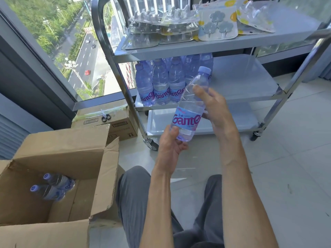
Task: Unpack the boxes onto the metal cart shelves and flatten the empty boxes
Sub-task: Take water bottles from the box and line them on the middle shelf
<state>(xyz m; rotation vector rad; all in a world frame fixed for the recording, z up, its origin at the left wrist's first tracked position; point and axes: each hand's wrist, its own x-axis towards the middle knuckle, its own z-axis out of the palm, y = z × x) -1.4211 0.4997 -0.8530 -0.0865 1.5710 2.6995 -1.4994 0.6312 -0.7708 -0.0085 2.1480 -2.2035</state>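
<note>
Centre of frame: clear plastic water bottle with lilac cap, tilted before the steel cart; left hand grips its base, right hand its middle. Lower left: open cardboard box holding 2 bottles.

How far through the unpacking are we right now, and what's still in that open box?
Done: a cluster of bottles stands on the cart's middle shelf, hook packs on the top shelf. In hand: the left hand and right hand both hold one water bottle, tilted. Left: at least two bottles remain in the open box; the second box is shut, nothing flattened.
</note>
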